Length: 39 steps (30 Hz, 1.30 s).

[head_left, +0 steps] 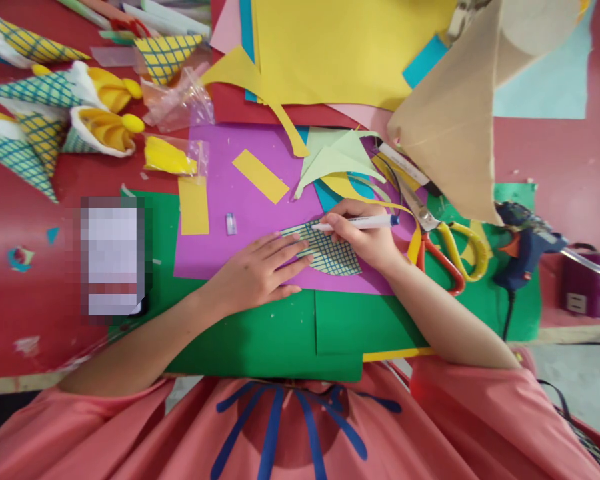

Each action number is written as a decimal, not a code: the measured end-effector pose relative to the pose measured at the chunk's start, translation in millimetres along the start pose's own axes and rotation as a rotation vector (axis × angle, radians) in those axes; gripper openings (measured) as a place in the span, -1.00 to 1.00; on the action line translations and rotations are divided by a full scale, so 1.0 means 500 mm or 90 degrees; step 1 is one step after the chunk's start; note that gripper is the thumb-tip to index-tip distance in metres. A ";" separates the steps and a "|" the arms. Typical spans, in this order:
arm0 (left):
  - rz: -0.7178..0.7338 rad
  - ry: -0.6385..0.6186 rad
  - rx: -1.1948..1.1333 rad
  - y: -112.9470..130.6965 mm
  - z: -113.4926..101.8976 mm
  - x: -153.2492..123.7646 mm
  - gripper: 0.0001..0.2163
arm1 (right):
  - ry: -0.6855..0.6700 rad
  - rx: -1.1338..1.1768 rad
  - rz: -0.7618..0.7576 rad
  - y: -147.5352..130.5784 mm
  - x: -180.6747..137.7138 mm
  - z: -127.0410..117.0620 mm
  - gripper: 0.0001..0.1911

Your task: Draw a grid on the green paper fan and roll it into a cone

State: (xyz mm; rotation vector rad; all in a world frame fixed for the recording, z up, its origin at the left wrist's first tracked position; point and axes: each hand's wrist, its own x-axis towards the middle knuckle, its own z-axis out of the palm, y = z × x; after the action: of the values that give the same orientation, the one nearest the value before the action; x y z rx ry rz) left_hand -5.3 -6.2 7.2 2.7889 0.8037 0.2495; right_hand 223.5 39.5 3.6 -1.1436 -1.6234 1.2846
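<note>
A light green paper piece [337, 257] with a curved lower edge lies on a purple sheet [230, 257], much of it covered by crossing dark lines. Across its left part my left hand [263, 270] rests flat, fingers apart, pressing on the paper. My right hand [370, 237] grips a white marker pen [363, 222] with a blue end; its tip touches or hovers just over the piece's upper edge. Close to the right hand lie scissors [447, 250] with one red and one yellow handle. Light green offcuts [337, 160] sit just beyond the pen.
Paper cones with grid lines [37, 90] crowd the back left. A pixelated phone-like object [111, 260] lies left. To the right are a blue glue gun [525, 257] and a brown cardboard piece [455, 113]. Yellow sheets [350, 50] stack at the back; green sheets [260, 333] line the near edge.
</note>
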 end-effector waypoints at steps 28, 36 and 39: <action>-0.035 -0.010 0.003 -0.004 0.001 -0.002 -0.58 | 0.016 0.012 0.009 0.003 0.000 -0.003 -0.73; -0.065 -0.013 -0.016 -0.008 0.002 -0.003 -0.52 | 0.002 -0.001 0.002 0.001 0.000 -0.001 -0.74; -0.067 -0.014 -0.027 -0.008 0.002 -0.002 -0.54 | -0.030 -0.030 -0.006 -0.003 0.003 0.000 -0.71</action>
State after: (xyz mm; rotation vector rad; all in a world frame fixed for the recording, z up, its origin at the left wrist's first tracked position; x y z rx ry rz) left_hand -8.0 -3.7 5.1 2.6946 0.9262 0.2148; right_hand 222.5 40.7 5.3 -1.1407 -1.7006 1.2817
